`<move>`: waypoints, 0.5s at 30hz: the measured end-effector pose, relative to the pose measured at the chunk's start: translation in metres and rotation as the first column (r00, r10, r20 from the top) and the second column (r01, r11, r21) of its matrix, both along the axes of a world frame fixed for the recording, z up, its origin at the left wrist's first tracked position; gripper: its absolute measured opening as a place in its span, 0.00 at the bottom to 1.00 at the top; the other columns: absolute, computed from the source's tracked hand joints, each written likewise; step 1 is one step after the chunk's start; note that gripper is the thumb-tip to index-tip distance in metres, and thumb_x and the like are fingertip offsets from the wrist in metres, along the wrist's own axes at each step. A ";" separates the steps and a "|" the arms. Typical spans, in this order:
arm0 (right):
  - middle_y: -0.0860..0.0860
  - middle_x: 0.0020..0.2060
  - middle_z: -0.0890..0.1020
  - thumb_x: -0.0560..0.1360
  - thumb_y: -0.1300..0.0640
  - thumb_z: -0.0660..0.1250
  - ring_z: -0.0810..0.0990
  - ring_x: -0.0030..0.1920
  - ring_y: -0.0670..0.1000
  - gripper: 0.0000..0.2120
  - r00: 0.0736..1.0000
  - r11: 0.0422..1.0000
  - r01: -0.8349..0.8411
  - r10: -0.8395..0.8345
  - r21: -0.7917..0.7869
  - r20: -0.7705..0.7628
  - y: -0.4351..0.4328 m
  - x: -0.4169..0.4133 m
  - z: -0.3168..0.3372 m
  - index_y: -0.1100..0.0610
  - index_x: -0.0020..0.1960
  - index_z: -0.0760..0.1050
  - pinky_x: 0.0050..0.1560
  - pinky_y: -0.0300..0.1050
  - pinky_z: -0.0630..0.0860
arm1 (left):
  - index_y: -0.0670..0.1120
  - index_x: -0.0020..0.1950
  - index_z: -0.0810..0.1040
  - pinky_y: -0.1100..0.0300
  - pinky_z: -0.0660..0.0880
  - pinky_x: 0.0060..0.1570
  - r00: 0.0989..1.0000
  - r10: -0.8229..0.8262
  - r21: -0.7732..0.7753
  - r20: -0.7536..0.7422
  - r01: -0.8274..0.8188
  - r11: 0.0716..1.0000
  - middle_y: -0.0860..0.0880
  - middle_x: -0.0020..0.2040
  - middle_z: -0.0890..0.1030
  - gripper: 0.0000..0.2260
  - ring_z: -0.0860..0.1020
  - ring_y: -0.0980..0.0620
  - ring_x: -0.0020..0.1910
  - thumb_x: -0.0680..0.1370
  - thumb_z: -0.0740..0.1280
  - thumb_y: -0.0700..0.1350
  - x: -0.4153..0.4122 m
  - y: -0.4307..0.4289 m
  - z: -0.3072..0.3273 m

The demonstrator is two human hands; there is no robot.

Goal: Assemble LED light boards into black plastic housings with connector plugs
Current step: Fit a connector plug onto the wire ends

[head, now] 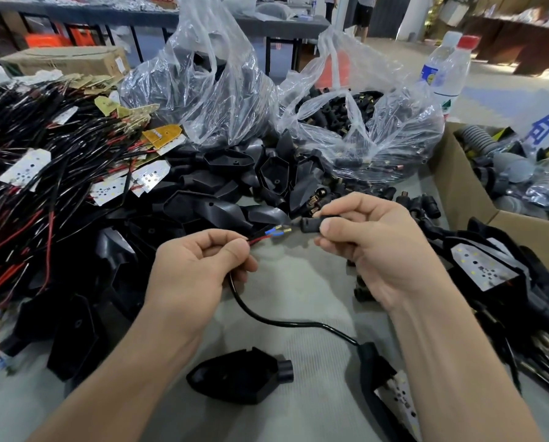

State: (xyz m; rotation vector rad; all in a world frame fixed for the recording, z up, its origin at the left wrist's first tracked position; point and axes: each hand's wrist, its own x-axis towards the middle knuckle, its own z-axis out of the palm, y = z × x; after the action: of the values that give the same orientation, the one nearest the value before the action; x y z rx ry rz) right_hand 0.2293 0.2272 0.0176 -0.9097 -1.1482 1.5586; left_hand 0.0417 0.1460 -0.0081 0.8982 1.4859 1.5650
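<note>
My left hand (199, 269) pinches the end of a black cable (266, 317), whose red and black wires end in blue-sleeved brass terminals (278, 231). Just right of those tips, my right hand (372, 244) pinches a small black connector plug (309, 224); plug and terminals nearly touch. The cable runs down to a black housing (373, 366) holding a white LED board (400, 397) beside my right forearm. An empty black housing (238, 376) lies on the grey table between my forearms.
Wired LED boards (27, 167) pile up at the left, loose black housings (228, 186) in the middle. Two clear bags (362, 129) hold housings and plugs. A cardboard box (467, 193) and water bottles (445, 71) stand right; finished units (486, 266) lie near my right wrist.
</note>
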 end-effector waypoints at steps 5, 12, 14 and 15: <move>0.52 0.30 0.79 0.68 0.77 0.64 0.73 0.28 0.48 0.18 0.990 0.998 0.055 -0.052 -0.017 0.134 -0.001 -0.009 -0.002 0.56 0.34 0.82 0.27 0.34 0.70 | 0.43 0.46 0.85 0.67 0.77 0.34 1.000 0.004 0.031 -0.002 -0.004 1.000 0.43 0.36 0.86 0.06 0.81 0.54 0.30 0.79 0.70 0.34 0.005 0.003 -0.001; 0.51 0.30 0.77 0.73 0.68 0.69 0.69 0.35 0.52 0.12 0.913 0.994 -0.091 0.106 -0.058 0.393 -0.011 -0.024 -0.003 0.54 0.35 0.82 0.27 0.34 0.62 | 0.42 0.46 0.85 0.66 0.79 0.36 1.000 0.024 0.033 0.010 -0.024 0.999 0.43 0.36 0.87 0.05 0.82 0.54 0.32 0.79 0.70 0.35 0.010 0.003 -0.003; 0.53 0.31 0.77 0.75 0.65 0.72 0.68 0.31 0.49 0.09 0.928 0.990 -0.123 0.138 -0.067 0.346 -0.013 -0.024 -0.002 0.56 0.38 0.83 0.26 0.33 0.63 | 0.43 0.45 0.85 0.65 0.80 0.37 1.000 0.025 0.028 0.002 -0.025 0.999 0.44 0.37 0.87 0.05 0.82 0.53 0.33 0.79 0.71 0.37 0.010 0.002 -0.003; 0.52 0.30 0.77 0.75 0.64 0.73 0.67 0.29 0.47 0.09 0.938 0.992 -0.116 0.129 -0.059 0.323 -0.013 -0.024 -0.003 0.56 0.37 0.83 0.26 0.33 0.63 | 0.43 0.45 0.85 0.65 0.80 0.38 1.000 0.024 0.027 -0.003 -0.024 0.999 0.44 0.36 0.87 0.05 0.82 0.53 0.33 0.79 0.71 0.36 0.011 0.003 -0.003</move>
State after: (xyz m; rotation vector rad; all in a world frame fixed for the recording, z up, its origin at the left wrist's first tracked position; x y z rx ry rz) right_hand 0.2053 0.2147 0.0151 -1.1735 -1.4346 1.5717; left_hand 0.0526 0.1486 -0.0110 0.9014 1.4866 1.6050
